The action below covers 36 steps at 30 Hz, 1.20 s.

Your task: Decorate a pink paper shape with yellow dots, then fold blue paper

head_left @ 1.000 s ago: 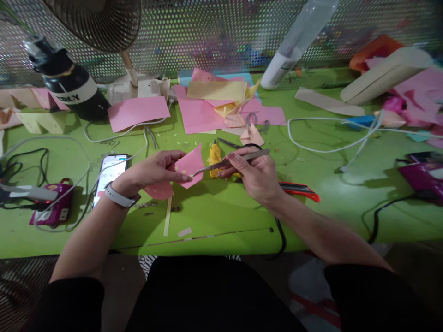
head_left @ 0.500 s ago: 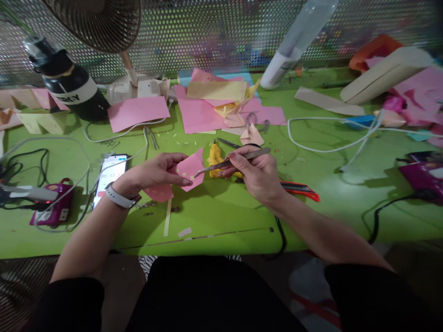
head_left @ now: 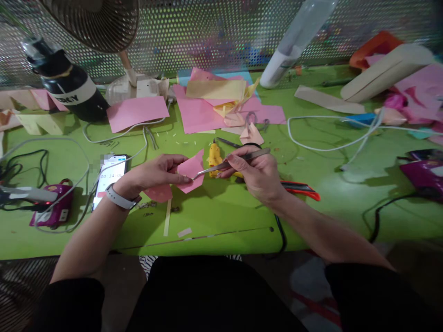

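Between thumb and fingers, my left hand (head_left: 162, 174) pinches a piece of pink paper (head_left: 192, 168) with angled edges. My right hand (head_left: 258, 174) grips metal tweezers (head_left: 221, 166), whose tip meets the paper close to my left thumb. Behind the tweezers lies a yellow hot glue gun (head_left: 214, 154), partly covered by my right hand. A second pink paper piece (head_left: 159, 192) rests below my left hand. An orange-and-black box cutter (head_left: 300, 189) sticks out from under my right wrist.
A phone (head_left: 111, 180) showing a running timer lies left of my left wrist. Scissors (head_left: 251, 119) and pink paper sheets (head_left: 199, 115) lie toward the back. A dark bottle (head_left: 71, 83), a fan (head_left: 98, 18) and a white cable (head_left: 311, 147) are also around.
The tweezer tip has shifted slightly left toward my left thumb. The pink paper has tilted a little, and the pale bits seen on it earlier hardly show now.
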### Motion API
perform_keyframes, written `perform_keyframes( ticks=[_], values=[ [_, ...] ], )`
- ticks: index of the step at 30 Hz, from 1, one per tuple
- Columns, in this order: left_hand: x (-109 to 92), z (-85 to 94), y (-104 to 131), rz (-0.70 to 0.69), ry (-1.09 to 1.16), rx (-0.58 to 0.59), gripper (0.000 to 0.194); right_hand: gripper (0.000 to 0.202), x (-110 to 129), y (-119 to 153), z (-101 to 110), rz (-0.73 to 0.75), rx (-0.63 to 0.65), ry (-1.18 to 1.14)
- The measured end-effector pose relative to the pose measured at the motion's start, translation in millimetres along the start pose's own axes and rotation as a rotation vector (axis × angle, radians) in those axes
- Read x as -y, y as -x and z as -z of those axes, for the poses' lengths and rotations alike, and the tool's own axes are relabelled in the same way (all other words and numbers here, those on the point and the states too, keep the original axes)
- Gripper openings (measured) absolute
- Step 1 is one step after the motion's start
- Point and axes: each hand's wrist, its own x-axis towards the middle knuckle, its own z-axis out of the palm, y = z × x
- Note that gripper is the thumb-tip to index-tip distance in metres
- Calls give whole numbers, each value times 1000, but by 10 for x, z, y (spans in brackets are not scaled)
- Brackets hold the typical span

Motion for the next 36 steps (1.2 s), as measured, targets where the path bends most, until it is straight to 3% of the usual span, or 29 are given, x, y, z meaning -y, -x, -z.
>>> perform_keyframes(
  ticks=[7, 18, 23, 29, 33, 36],
  values=[
    [15, 31, -9, -20, -106, -9, 19, 14, 38, 2, -13, 19, -5, 9],
    [42, 110, -22, -63, -151, -70, 17, 24, -3, -83, 55, 9, -193, -10],
    [56, 151, -34, -41, -87, -48, 36, 28, -12, -101, 52, 1, -231, -6],
    [156, 145, -106, -37, -301, -46, 52, 25, -72, -126, 44, 19, -211, -44],
    [197, 149, -133, -60, -444, -32, 38, 20, -89, -108, 61, 108, -193, 20],
    [169, 241, -90, -94, -485, -113, 31, 17, -43, -50, 90, 341, -81, 248]
  ],
)
